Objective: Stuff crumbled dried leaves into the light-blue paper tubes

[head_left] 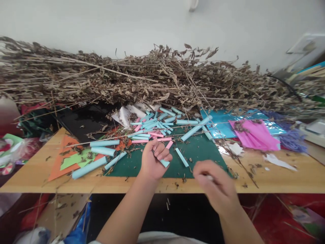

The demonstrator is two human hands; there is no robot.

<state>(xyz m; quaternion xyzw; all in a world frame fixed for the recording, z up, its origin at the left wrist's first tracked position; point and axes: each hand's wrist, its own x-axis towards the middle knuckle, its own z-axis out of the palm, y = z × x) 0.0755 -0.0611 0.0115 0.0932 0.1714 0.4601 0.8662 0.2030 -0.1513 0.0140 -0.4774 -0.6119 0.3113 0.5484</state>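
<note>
A rolling step seems in hand: near the green mat point(200, 149) on the bench point(33, 176), a pale blue paper tube point(164, 163) is held in the left hand point(153, 159), grip closed around it. The right hand point(215, 184) is blurred, so its grip cannot be told. A careful, steady hold is called for next.

The small light-blue rolled paper tubes point(162, 123) look matt, lying on a smooth dark-green cutting mat point(203, 150). Behind, the brittle brown dried-plant heap point(157, 79) seems rough, and the turquoise foil sheet point(219, 125) is glossy, possibly plastic.
</note>
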